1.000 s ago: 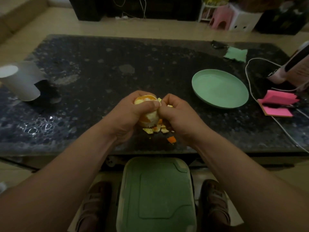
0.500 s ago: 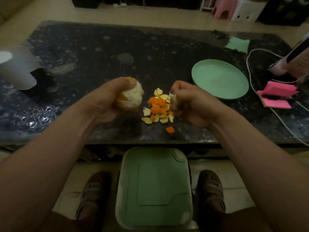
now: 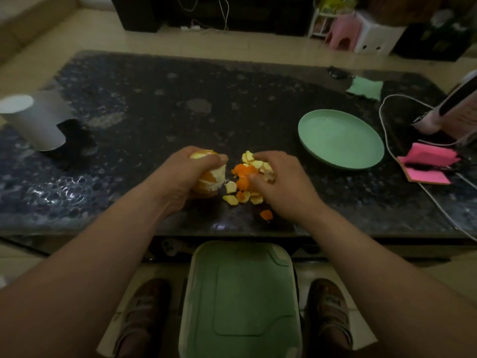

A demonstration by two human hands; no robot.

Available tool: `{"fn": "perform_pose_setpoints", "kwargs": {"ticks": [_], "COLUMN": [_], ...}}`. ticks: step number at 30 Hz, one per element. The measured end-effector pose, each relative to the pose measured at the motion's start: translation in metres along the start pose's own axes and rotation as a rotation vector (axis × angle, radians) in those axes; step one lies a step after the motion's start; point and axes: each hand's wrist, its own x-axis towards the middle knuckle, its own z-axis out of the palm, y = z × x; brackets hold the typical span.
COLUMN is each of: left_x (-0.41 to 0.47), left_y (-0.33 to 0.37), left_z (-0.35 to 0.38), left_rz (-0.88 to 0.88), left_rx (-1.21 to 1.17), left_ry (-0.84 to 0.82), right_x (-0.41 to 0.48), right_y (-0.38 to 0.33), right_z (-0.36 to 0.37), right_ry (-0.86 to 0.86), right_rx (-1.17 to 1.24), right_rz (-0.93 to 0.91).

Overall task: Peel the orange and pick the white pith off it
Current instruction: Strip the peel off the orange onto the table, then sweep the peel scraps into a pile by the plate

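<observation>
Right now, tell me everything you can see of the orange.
The orange is mostly peeled: pale pith covers its exposed side, with orange showing through. The left hand grips it, fingers curled over the top, low over the dark table, just left of the peel scraps. Whether it touches the table is hidden.

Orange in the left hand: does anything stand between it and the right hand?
Nothing blocks the way. The left hand grips the orange; only loose peel pieces lie low on the table between it and the right hand.
</observation>
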Motion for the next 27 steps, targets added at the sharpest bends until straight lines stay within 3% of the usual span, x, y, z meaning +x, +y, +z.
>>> {"fn": "perform_pose_setpoints", "kwargs": {"ticks": [5,13,20,27], "left_x": [-0.004,-0.010,-0.014,-0.011], "left_y": [0.009,0.018,0.022,0.023], "left_z": [0.001,0.000,0.002,0.001], "left_rz": [0.043,0.068,0.084,0.094], "left_rx": [-0.112,-0.169,-0.154,-0.153], "left_ry": [0.025,0.029,0.025,0.016], "right_x": [-0.011,0.031,0.097,0.114], "right_y": [-0.003,0.014,0.033,0.053], "right_z": [0.044,0.047,0.043,0.042], "right_ry": [-0.115,-0.165,-0.130,0.032], "right_rx": [-0.384,-0.418,-0.355,-0.345], "right_rz": [-0.337,-0.417,-0.271,-0.026]}}
